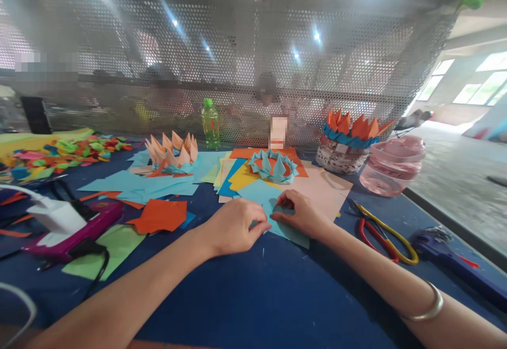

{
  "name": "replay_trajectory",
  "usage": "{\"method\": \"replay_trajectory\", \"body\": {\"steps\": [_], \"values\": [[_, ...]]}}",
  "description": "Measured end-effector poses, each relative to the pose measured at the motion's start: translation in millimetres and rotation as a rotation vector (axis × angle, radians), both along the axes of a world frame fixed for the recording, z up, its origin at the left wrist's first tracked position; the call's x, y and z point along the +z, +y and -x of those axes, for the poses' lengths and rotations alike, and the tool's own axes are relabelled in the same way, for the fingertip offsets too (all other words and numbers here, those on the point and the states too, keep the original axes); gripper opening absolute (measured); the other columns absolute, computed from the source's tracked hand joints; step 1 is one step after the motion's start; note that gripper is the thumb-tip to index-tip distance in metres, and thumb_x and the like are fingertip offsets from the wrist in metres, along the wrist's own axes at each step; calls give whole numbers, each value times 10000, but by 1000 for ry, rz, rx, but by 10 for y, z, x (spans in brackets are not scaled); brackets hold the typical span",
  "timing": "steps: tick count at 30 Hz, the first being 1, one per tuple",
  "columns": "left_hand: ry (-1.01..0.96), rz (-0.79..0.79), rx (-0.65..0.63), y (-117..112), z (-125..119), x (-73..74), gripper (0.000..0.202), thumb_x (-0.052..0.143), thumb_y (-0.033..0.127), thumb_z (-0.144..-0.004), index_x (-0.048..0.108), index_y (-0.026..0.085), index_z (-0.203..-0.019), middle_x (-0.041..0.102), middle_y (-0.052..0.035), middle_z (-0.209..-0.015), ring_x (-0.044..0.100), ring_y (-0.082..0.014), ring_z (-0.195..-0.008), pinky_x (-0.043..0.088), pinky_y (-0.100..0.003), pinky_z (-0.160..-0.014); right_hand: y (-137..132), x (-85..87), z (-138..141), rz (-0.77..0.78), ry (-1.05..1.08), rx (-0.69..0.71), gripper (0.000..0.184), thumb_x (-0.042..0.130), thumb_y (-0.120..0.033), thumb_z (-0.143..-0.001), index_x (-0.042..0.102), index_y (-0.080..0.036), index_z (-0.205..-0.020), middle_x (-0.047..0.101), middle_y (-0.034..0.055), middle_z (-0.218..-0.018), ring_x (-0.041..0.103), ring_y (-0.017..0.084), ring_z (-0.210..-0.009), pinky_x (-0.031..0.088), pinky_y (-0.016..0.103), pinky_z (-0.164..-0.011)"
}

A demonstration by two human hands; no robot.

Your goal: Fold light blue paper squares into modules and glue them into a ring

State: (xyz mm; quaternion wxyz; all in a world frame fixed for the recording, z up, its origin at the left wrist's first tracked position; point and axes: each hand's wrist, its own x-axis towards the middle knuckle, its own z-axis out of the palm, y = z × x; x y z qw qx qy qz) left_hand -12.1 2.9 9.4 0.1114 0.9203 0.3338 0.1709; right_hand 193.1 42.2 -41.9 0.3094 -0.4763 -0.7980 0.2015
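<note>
A light blue sheet of paper (259, 193) lies slanted on the table under and between my hands. My left hand (237, 227) is curled at its lower left edge, thumb and fingertips closed on the paper. From the other side, my right hand (303, 214) bends its fingers and thumb around part of the same sheet; the fingertips partly hide the hold. Just beyond sits a ring of folded light blue paper points (279, 168). Farther left stands a peach folded-paper ring (172, 151) with a light blue base.
Scissors (386, 235) and a blue-handled tool (459, 264) lie right, below a pink container (392, 167) and a basket (340, 153) with orange paper points. Left are a purple power strip (95, 222), orange paper (162, 216) and colorful scraps (67, 151). A green bottle (210, 124) stands behind.
</note>
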Motion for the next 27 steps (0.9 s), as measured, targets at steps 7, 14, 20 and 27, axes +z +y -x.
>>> {"method": "replay_trajectory", "body": {"steps": [7,14,20,27], "values": [[-31,-27,-47,322,-28,-243,338,409,70,-860,551,180,-1146,551,-75,-1197,504,-185,-1116,397,-337,-969,-18,24,-9,-2,-40,19,249,711,-341,-701,602,-165,-839,584,27,-806,524,142,-720,412,263,-644],[-35,33,-67,388,-76,-261,316,410,36,-832,568,182,-1064,540,-63,-1019,539,-183,-956,442,-341,-861,-27,67,-22,15,-72,33,292,720,-367,-689,588,-154,-839,577,32,-808,522,148,-730,405,264,-643],[-89,70,-22,388,-69,-244,209,461,15,-782,578,170,-861,506,-31,-898,524,-159,-835,438,-308,-780,-24,73,-21,9,-69,61,263,709,-348,-703,589,-152,-831,581,33,-804,521,148,-732,400,264,-652],[-166,136,-32,423,-31,-254,203,468,-20,-744,562,160,-752,533,-17,-882,522,-128,-786,429,-264,-724,-44,89,-23,30,-80,45,259,710,-343,-703,592,-154,-837,589,36,-832,523,153,-757,406,273,-680]]}}
